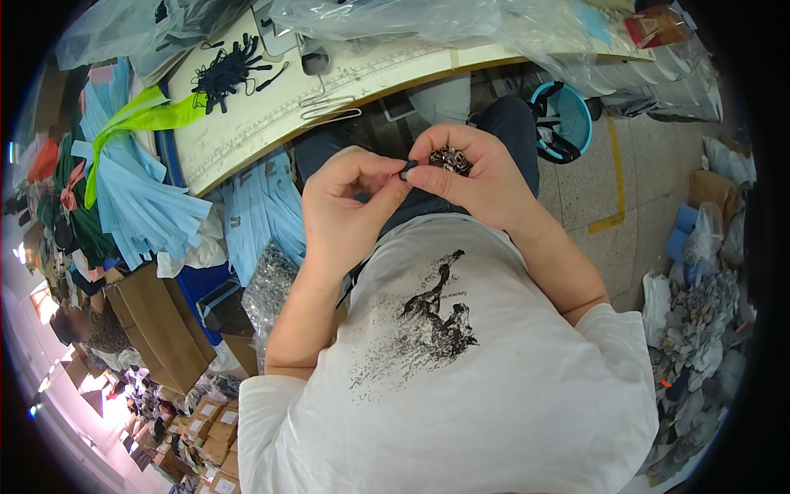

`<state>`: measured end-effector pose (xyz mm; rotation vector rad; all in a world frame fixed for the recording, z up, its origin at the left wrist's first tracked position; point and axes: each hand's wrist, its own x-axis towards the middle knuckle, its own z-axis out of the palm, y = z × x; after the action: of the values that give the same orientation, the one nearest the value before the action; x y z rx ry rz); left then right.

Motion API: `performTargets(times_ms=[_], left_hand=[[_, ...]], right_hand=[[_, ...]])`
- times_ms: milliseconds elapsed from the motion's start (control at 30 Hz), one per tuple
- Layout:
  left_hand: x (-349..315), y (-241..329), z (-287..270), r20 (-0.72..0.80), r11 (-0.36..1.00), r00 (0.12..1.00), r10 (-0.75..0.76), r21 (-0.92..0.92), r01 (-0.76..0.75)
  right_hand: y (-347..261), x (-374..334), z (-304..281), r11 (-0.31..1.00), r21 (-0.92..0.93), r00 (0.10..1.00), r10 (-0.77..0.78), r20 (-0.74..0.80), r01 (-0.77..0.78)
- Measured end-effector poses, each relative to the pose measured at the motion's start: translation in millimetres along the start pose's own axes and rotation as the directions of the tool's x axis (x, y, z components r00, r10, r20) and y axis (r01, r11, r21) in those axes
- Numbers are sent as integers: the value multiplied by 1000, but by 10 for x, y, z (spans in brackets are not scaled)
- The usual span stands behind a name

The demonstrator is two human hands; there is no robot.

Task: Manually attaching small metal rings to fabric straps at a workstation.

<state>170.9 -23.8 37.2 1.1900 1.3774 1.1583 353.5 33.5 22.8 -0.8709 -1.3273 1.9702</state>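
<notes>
a: "entry one, the hands?"
b: "left hand (333, 202): thumb and forefinger were pinched on a small dark piece (409, 167). right hand (481, 169): thumb and forefinger met the same piece from the other side, pressed close."
a: "where was the piece?"
b: "between the two sets of fingertips, above the lap (512, 132); mostly covered, so its form could not be told."
a: "nearest goods?"
b: "metal rings (451, 160), one cluster, showed at the right hand; whether palm or lap bore them could not be told."
a: "on the table (247, 132)?"
b: "dark cord pieces (230, 72), one heap, lay toward the left; a bent wire item (329, 107) sat at the near edge."
a: "surroundings?"
b: "light blue strips (132, 189) hung at left, a yellow-green strip (136, 117) near them; a blue basket (578, 107) stood at right."
</notes>
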Motion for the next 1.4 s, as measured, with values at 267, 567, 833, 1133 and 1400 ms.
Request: performTargets(times_ms=[267,567,833,1133,1400], left_hand=[[-12,22,9,-26,996,999,-20,86,22],[-12,-36,28,14,989,997,-71,-129,72],[-4,-160,78,23,975,998,60,-214,-53],[15,-246,90,-30,818,994,108,-566,-106],[31,-242,75,73,743,995,66,-670,0]], right_hand=[[27,0,-10,994,106,999,36,-10,-35],[69,3,-21,912,403,990,113,-81,-71],[0,10,18,894,444,989,112,-97,-58],[13,11,44,836,548,971,152,-184,-27],[-29,-2,22,824,565,982,127,-138,-27]])
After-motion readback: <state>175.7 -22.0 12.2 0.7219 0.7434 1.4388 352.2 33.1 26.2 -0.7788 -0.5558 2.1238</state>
